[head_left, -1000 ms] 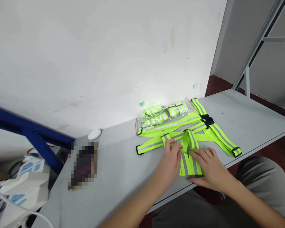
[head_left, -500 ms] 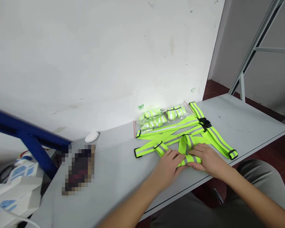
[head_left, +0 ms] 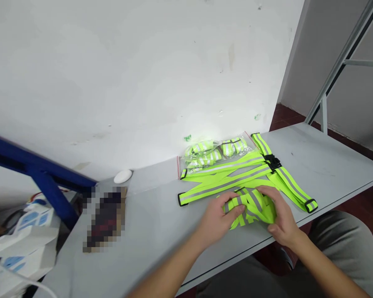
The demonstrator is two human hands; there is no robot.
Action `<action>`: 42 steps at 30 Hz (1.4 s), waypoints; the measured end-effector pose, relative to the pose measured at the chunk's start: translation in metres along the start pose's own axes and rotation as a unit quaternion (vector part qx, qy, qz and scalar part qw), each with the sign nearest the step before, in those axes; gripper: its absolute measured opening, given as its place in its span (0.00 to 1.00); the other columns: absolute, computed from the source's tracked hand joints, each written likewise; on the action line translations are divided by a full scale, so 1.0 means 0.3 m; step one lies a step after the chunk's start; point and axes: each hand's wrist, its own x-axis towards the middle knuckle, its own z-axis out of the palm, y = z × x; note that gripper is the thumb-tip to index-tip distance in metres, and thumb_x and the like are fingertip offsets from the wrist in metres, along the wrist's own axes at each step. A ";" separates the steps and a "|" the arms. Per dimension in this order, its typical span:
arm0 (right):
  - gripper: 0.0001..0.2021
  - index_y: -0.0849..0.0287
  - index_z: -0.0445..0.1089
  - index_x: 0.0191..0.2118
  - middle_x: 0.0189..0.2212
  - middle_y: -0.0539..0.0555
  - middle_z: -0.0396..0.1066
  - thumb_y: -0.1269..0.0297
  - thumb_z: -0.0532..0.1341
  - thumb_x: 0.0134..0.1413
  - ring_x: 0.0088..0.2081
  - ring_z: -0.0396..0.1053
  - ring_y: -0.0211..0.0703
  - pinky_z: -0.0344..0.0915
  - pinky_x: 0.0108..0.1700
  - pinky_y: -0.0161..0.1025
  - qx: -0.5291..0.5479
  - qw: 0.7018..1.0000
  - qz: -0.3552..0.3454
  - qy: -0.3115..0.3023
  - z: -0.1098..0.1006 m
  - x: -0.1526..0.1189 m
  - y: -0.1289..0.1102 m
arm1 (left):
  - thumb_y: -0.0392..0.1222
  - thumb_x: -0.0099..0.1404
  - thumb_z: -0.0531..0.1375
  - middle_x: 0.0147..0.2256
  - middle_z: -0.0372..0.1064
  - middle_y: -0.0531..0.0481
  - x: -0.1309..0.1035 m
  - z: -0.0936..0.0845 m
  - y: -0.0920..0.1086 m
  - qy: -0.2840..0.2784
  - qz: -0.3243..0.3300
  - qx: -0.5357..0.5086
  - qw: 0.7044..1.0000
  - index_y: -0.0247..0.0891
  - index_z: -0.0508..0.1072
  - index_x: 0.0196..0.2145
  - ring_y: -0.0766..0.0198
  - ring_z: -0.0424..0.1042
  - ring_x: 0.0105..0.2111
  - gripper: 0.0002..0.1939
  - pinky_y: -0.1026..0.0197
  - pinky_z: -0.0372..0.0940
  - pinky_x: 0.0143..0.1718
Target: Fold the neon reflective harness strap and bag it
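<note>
Head view: left hand (head_left: 216, 218) and right hand (head_left: 278, 217) both close around a bunched neon-yellow reflective strap (head_left: 248, 206) with grey stripes, near the grey tabletop's (head_left: 155, 231) front edge. Beyond, its flat bands reach a black buckle (head_left: 274, 162), a bag of straps (head_left: 213, 151), then white wall (head_left: 127, 82).

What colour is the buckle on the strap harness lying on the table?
Black, on the fluorescent yellow-green harness with grey reflective stripes; the buckle shows in the head view.
</note>
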 end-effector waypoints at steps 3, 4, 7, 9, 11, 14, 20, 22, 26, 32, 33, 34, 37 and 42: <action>0.33 0.50 0.59 0.58 0.53 0.59 0.65 0.38 0.61 0.51 0.54 0.64 0.55 0.63 0.53 0.50 0.100 0.989 0.065 0.081 0.000 -0.002 0.020 | 0.52 0.62 0.60 0.40 0.74 0.50 0.013 -0.027 0.007 0.025 -0.039 -0.044 0.998 0.40 0.73 0.42 0.57 0.72 0.41 0.15 0.60 0.65 0.43; 0.27 0.50 0.62 0.54 0.49 0.56 0.68 0.44 0.64 0.52 0.51 0.67 0.52 0.65 0.51 0.46 0.128 0.981 0.111 0.096 0.001 0.001 0.024 | 0.52 0.62 0.60 0.40 0.74 0.50 0.017 -0.036 0.008 0.025 -0.046 -0.049 0.997 0.40 0.74 0.42 0.57 0.72 0.42 0.16 0.59 0.65 0.43; 0.12 0.53 0.69 0.42 0.36 0.52 0.73 0.55 0.65 0.55 0.39 0.71 0.45 0.68 0.41 0.40 0.214 0.941 0.248 0.079 0.001 0.029 0.029 | 0.54 0.61 0.61 0.41 0.74 0.49 0.019 -0.060 0.014 0.008 -0.057 -0.066 0.996 0.40 0.74 0.42 0.56 0.72 0.41 0.18 0.58 0.66 0.43; 0.12 0.55 0.70 0.38 0.33 0.52 0.72 0.52 0.63 0.56 0.34 0.70 0.44 0.68 0.39 0.40 0.259 0.919 0.293 0.059 -0.005 0.057 0.025 | 0.55 0.60 0.61 0.41 0.74 0.49 0.016 -0.071 0.018 -0.001 -0.065 -0.065 0.996 0.40 0.74 0.43 0.55 0.72 0.41 0.19 0.58 0.66 0.42; 0.13 0.55 0.69 0.37 0.32 0.52 0.71 0.50 0.61 0.57 0.34 0.68 0.43 0.67 0.39 0.40 0.287 0.904 0.307 0.072 -0.010 0.090 0.013 | 0.56 0.59 0.62 0.40 0.74 0.49 0.012 -0.078 0.021 0.002 -0.068 -0.052 0.996 0.40 0.74 0.43 0.55 0.72 0.41 0.20 0.57 0.67 0.43; 0.14 0.54 0.66 0.34 0.29 0.50 0.68 0.48 0.59 0.59 0.31 0.66 0.41 0.66 0.36 0.39 0.331 0.883 0.321 0.091 -0.011 0.147 -0.017 | 0.56 0.59 0.62 0.42 0.74 0.49 0.010 -0.082 0.022 -0.011 -0.058 -0.068 0.996 0.41 0.75 0.44 0.54 0.72 0.43 0.20 0.56 0.67 0.44; 0.15 0.53 0.60 0.32 0.29 0.50 0.70 0.49 0.62 0.56 0.30 0.67 0.43 0.65 0.32 0.38 0.381 0.851 0.357 0.063 -0.015 0.272 -0.066 | 0.54 0.58 0.64 0.42 0.75 0.47 0.007 -0.092 0.028 -0.010 -0.064 -0.097 0.993 0.41 0.75 0.44 0.52 0.73 0.42 0.19 0.55 0.68 0.43; 0.16 0.54 0.59 0.32 0.31 0.50 0.71 0.51 0.65 0.53 0.32 0.69 0.42 0.65 0.33 0.38 0.411 0.846 0.341 0.001 -0.036 0.300 -0.060 | 0.53 0.58 0.64 0.40 0.76 0.49 0.003 -0.092 0.032 -0.016 -0.051 -0.074 0.996 0.41 0.76 0.41 0.53 0.73 0.41 0.17 0.55 0.67 0.43; 0.17 0.56 0.65 0.36 0.33 0.52 0.72 0.53 0.69 0.47 0.36 0.69 0.43 0.64 0.36 0.39 0.394 0.863 0.226 -0.219 -0.105 0.324 -0.027 | 0.54 0.59 0.63 0.38 0.75 0.50 -0.005 -0.086 0.041 -0.011 -0.037 -0.025 0.999 0.41 0.76 0.40 0.55 0.72 0.40 0.16 0.57 0.66 0.43; 0.09 0.56 0.69 0.34 0.30 0.46 0.63 0.61 0.68 0.49 0.25 0.61 0.32 0.59 0.27 0.33 0.265 0.913 0.244 -0.192 -0.109 0.344 -0.013 | 0.52 0.58 0.64 0.39 0.75 0.50 -0.019 -0.080 0.060 -0.069 -0.019 -0.026 0.997 0.40 0.76 0.41 0.56 0.72 0.40 0.16 0.58 0.67 0.43; 0.09 0.56 0.69 0.34 0.28 0.45 0.62 0.60 0.68 0.49 0.23 0.58 0.31 0.56 0.24 0.32 0.259 0.915 0.257 -0.173 -0.090 0.350 -0.012 | 0.52 0.57 0.65 0.39 0.75 0.49 -0.022 -0.079 0.059 -0.075 -0.019 -0.032 0.996 0.41 0.76 0.41 0.55 0.72 0.40 0.17 0.57 0.67 0.43; 0.10 0.56 0.69 0.33 0.25 0.44 0.59 0.59 0.68 0.49 0.20 0.55 0.30 0.52 0.21 0.31 0.261 0.912 0.270 -0.166 -0.068 0.354 -0.010 | 0.52 0.57 0.65 0.39 0.75 0.49 -0.026 -0.079 0.057 -0.083 -0.021 -0.046 0.995 0.41 0.76 0.41 0.55 0.72 0.40 0.17 0.57 0.67 0.43; 0.13 0.57 0.70 0.33 0.18 0.41 0.52 0.53 0.67 0.50 0.17 0.47 0.29 0.45 0.18 0.31 0.345 0.865 0.321 -0.170 -0.009 0.356 -0.002 | 0.53 0.57 0.66 0.40 0.75 0.48 -0.031 -0.078 0.046 -0.090 -0.049 -0.143 0.984 0.41 0.76 0.42 0.55 0.73 0.40 0.18 0.57 0.68 0.42; 0.25 0.56 0.71 0.36 0.29 0.51 0.70 0.36 0.56 0.53 0.29 0.68 0.41 0.65 0.31 0.38 0.491 0.793 0.351 -0.085 -0.010 0.307 0.001 | 0.55 0.53 0.68 0.43 0.76 0.46 -0.016 -0.086 0.031 0.007 -0.143 -0.296 0.944 0.40 0.74 0.44 0.53 0.75 0.41 0.24 0.57 0.69 0.39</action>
